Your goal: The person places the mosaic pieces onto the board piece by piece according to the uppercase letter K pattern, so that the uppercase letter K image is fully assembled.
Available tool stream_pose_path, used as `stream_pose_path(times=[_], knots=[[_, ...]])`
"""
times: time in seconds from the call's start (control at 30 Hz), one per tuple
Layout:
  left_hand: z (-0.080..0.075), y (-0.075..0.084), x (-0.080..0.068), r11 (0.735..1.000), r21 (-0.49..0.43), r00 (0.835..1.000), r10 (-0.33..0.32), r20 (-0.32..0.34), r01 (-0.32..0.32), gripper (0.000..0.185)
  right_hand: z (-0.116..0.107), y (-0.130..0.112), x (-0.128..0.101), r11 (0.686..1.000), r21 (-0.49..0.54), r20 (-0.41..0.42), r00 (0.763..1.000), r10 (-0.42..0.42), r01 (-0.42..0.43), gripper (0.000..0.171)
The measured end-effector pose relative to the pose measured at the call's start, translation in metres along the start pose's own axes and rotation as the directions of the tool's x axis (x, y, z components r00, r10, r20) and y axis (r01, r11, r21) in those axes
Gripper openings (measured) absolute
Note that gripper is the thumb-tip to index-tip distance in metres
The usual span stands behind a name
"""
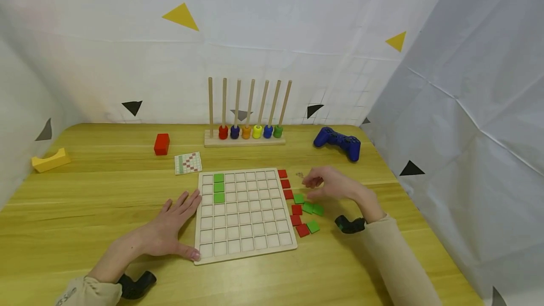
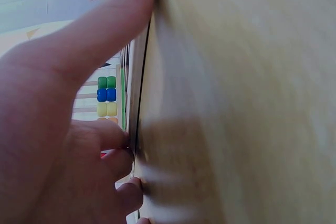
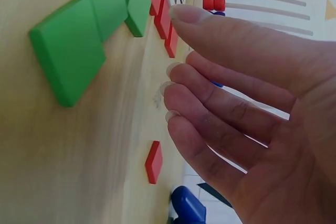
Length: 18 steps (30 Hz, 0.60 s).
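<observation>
My left hand [image 1: 165,235] lies spread along the left side of a wooden grid board [image 1: 245,221], thumb at the near corner and fingertips at the edge. In the left wrist view its fingers [image 2: 119,163] bend beside the board's rim. Three green tiles [image 1: 218,187] sit in the board's second column, at the far end. Right of the board, my right hand [image 1: 329,183] hovers with loosely bent fingers and nothing in them. Below it lie loose green tiles [image 1: 308,208] and red tiles [image 1: 296,210]. A lone red tile [image 3: 154,162] shows under this hand in the right wrist view.
A small pattern card [image 1: 188,163] lies behind the board's left corner. Farther back stand a red block [image 1: 161,144], a bead rack [image 1: 244,141] with upright pegs, and a blue game controller [image 1: 337,142]. A yellow curved block [image 1: 51,160] is at far left.
</observation>
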<state>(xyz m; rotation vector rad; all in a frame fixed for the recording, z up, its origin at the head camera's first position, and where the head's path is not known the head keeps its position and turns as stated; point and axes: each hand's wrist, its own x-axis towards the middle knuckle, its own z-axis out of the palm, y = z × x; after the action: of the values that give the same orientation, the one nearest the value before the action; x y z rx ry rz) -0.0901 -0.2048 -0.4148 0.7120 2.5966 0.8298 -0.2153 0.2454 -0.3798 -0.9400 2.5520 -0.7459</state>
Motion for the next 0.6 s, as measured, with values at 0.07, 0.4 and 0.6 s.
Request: stream_pose_path(times=[0.07,0.4,0.6], knots=[[0.0,0.0,-0.001,1.0,0.002,1.0,-0.001,0.001,0.001,0.132,0.001,0.003,-0.001,1.0,0.005,-0.003,1.0,0.0,0.0,0.035],[0.0,0.0,-0.001,1.0,0.012,1.0,-0.001,-0.001,0.001,0.132,0.008,0.012,0.0,0.999,0.009,-0.003,1.0,0.03,-0.03,0.032],[0.0,0.0,0.0,1.0,0.008,1.0,-0.006,-0.006,0.006,0.133,0.012,0.01,0.004,0.999,0.006,0.014,0.999,0.046,-0.046,0.027]])
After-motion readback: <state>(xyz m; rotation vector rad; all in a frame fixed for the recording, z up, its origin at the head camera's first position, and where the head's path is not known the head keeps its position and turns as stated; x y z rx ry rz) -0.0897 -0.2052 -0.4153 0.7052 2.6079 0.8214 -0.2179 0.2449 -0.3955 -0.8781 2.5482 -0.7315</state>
